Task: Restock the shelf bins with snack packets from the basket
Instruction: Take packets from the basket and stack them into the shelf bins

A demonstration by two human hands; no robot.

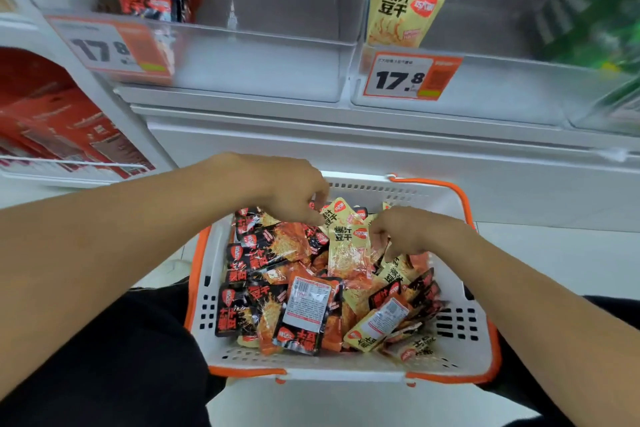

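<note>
Black and yellow snack packets [304,308] lay mixed in the basket [460,333] on the person's lap. Left hand [287,191] and right hand [405,232] each pinched a yellow packet [348,246] at the far end. Best to gather yellows only, faces aligned, then lift to the right bin [485,94] behind its yellow stock [403,10].

Bright, even light — upper shelf bins [277,28] motion-blurred, edges bowed by wide-angle distortion.

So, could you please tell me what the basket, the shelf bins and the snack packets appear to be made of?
The basket looks like moulded matt white plastic with slotted walls and an orange rim. The shelf bins appear to be clear glossy plastic, since the stock shows through their fronts. The snack packets seem to be shiny printed film that creases and catches glare; foil lining cannot be told.
</note>
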